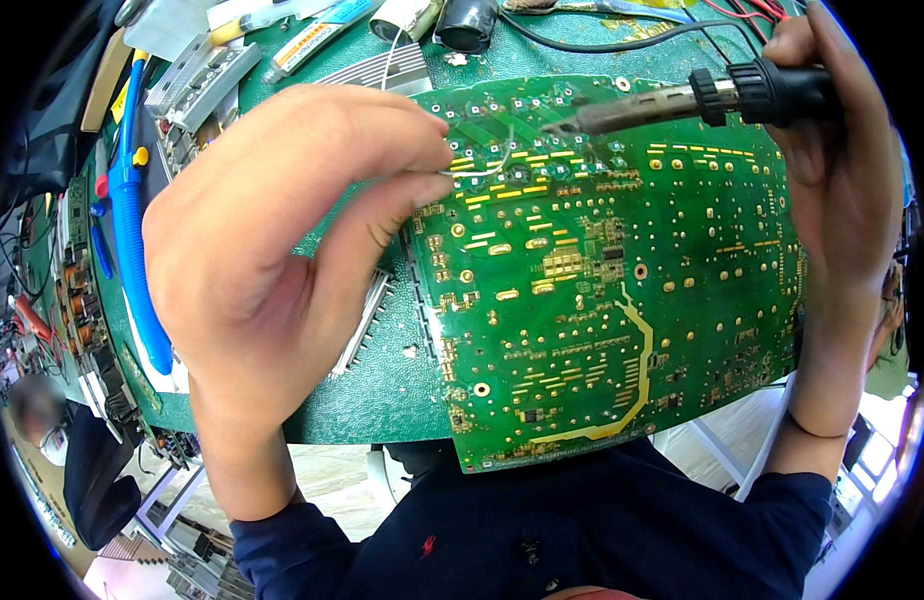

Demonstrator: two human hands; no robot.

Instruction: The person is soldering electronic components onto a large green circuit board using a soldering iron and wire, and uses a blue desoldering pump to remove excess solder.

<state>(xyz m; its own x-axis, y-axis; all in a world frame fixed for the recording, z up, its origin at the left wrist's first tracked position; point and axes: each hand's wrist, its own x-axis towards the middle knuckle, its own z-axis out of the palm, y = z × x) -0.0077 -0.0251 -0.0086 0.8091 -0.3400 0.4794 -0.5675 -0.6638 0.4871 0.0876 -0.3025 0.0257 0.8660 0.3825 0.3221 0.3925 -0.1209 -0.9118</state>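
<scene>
A large green circuit board (pixel 697 350) lies before me, with its near edge reaching past the table's edge. Between the thumb and forefinger of my left hand (pixel 267 215) a thin silvery solder wire (pixel 487 174) is pinched; its free end bends up over the upper left of the board. My right hand (pixel 842 190) grips the black handle of a soldering iron (pixel 727 97) at the upper right. The iron's tip points left and is close to the solder wire's end. Whether the tip touches the board I cannot tell.
On the green table (pixel 367 415) at the left are a blue tube-shaped tool (pixel 130 230) and metal heat sinks (pixel 204 85). A white-and-orange tube (pixel 317 40) and a black cylinder (pixel 467 25) lie at the back, near a black cable (pixel 602 46). A person (pixel 92 470) is in the left background.
</scene>
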